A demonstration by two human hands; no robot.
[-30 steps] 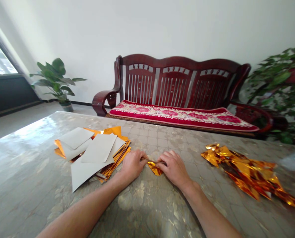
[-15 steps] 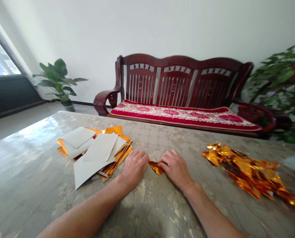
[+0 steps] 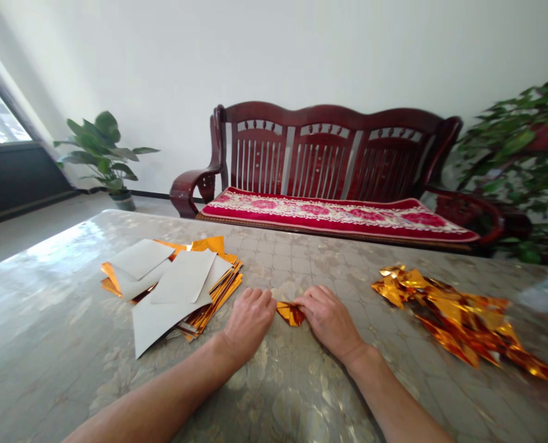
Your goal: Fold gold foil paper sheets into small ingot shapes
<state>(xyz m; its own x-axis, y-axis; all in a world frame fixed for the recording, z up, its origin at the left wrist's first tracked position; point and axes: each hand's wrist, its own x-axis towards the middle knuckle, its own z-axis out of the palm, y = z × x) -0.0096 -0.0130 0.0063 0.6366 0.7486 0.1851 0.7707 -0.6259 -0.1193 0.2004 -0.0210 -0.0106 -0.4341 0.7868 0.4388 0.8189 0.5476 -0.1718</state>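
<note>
A small folded piece of shiny gold foil paper (image 3: 291, 314) is held just over the patterned tabletop, between both hands. My left hand (image 3: 252, 314) is closed, pinching its left end; the fingertips are partly hidden. At the right end, my right hand (image 3: 326, 317) grips the same piece between thumb and fingers. Beside my left hand lies a loose stack of foil paper sheets (image 3: 181, 280), several with the pale back up and gold edges showing. To the right of my right hand spreads a pile of folded gold foil pieces (image 3: 458, 314).
The table (image 3: 274, 381) has a glossy patterned cover. Behind it stands a dark red wooden bench (image 3: 320, 157) with a red floral seat cover (image 3: 315, 209). Potted plants (image 3: 103, 151) flank the bench. A clear plastic bag (image 3: 544, 292) lies at the right edge.
The foil piece has opened out slightly between my hands, showing more of its folded face. Both hands keep their hold, and the view has shifted a little.
</note>
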